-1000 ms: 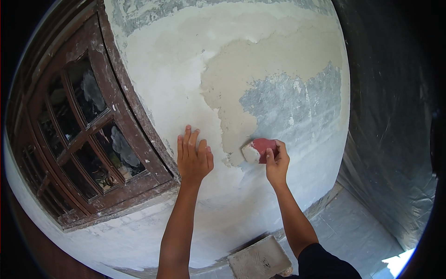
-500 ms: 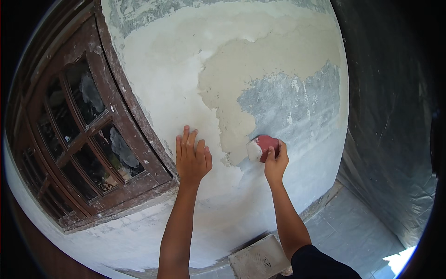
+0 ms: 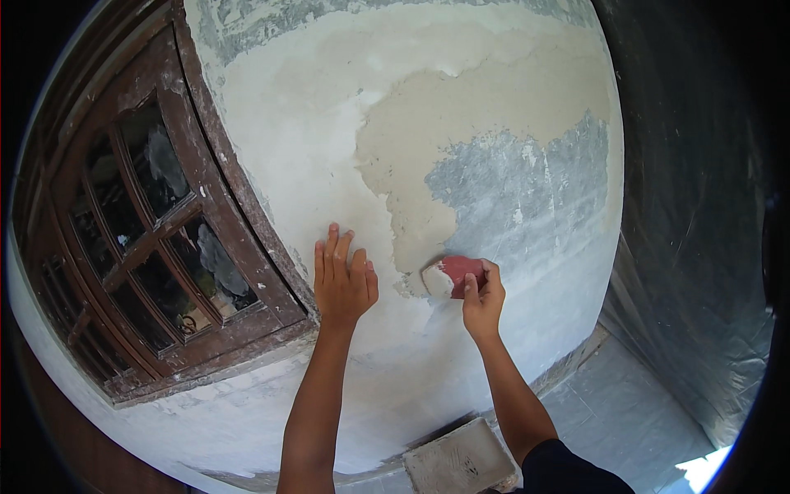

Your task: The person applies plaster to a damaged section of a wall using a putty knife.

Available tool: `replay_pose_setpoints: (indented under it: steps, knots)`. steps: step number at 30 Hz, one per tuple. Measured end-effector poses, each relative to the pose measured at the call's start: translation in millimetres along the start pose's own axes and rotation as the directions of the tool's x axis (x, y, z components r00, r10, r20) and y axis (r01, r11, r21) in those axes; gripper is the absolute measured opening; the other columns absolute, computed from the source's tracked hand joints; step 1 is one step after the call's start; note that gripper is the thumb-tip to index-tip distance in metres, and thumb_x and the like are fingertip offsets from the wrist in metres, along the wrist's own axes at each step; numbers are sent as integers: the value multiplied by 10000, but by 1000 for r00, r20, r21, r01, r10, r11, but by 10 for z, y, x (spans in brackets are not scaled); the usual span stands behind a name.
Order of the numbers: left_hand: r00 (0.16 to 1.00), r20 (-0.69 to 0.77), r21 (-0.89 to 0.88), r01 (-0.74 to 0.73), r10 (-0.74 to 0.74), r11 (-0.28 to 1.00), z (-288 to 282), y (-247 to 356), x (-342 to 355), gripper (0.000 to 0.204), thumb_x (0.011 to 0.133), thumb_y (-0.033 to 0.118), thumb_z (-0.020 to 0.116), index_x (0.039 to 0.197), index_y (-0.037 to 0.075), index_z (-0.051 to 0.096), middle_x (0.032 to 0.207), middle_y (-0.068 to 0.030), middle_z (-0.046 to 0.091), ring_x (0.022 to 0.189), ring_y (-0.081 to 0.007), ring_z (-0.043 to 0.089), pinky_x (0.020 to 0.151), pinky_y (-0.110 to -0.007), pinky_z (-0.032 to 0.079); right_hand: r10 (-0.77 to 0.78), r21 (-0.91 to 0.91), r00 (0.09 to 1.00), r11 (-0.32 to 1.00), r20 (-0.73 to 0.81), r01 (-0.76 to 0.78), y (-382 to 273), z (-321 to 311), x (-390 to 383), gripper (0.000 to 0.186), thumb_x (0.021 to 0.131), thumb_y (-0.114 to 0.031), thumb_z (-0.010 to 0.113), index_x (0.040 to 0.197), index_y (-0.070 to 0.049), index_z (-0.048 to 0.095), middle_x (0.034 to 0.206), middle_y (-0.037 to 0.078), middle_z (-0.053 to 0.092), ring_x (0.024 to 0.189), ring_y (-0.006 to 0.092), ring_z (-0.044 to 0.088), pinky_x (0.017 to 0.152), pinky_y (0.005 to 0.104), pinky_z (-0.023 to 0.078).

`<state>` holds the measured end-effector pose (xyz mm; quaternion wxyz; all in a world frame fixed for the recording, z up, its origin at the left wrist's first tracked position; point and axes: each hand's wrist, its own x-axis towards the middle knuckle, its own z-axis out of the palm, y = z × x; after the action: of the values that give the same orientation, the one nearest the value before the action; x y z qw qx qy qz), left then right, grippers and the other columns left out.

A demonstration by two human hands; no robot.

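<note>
My right hand (image 3: 484,300) grips a red putty scraper (image 3: 462,275) between thumb and fingers. White putty coats the scraper's left end, which lies against the wall at the lower edge of a beige plaster patch (image 3: 415,218). Right above the tool, a grey bare area (image 3: 518,185) shows streaks of white. My left hand (image 3: 342,280) rests on the white wall (image 3: 300,165) to the left of the patch, fingers stretched out and holding nothing.
A brown wooden window (image 3: 156,239) with several glass panes takes up the left side, its frame splashed with white. Dark plastic sheeting (image 3: 691,206) hangs at the right and grey sheeting (image 3: 617,403) covers the floor. A putty-smeared rectangular tray (image 3: 461,457) sits at the wall's foot.
The scraper in my right hand has shifted left and slightly down along the wall. My left hand keeps its place, and the view has moved a little.
</note>
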<state>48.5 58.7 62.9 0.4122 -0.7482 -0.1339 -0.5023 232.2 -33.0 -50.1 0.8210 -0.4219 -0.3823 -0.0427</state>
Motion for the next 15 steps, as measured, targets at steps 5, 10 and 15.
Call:
replay_pose_setpoints:
  steps: [5, 10, 15]
  knots:
    - [1000, -16, 0, -4, 4, 1000, -25, -7, 24, 227, 872, 103, 513, 1090, 53, 476, 1273, -185, 501, 1292, -414, 447, 1068, -582, 310, -32, -155, 971, 988, -237, -5, 97, -124, 169, 252, 904, 14, 515, 1153, 56, 525, 933, 178, 631, 825, 229, 628, 773, 315, 498]
    - [1000, -3, -5, -4, 4, 1000, -7, -2, -15, 227, 876, 106, 507, 1095, 56, 478, 1279, -185, 498, 1297, -412, 444, 1072, -580, 303, -83, -1, 996, 997, 38, 83, -146, 73, -3, 242, 899, 31, 518, 1140, 52, 533, 896, 158, 629, 754, 205, 641, 690, 304, 514]
    - [1000, -8, -11, -5, 4, 1000, -19, 6, -31, 233, 877, 106, 505, 1103, 58, 477, 1280, -181, 496, 1300, -412, 440, 1075, -579, 298, -113, -166, 981, 982, -160, 86, -129, -34, 248, 234, 899, 36, 521, 1132, 57, 532, 866, 140, 627, 699, 178, 609, 652, 289, 508]
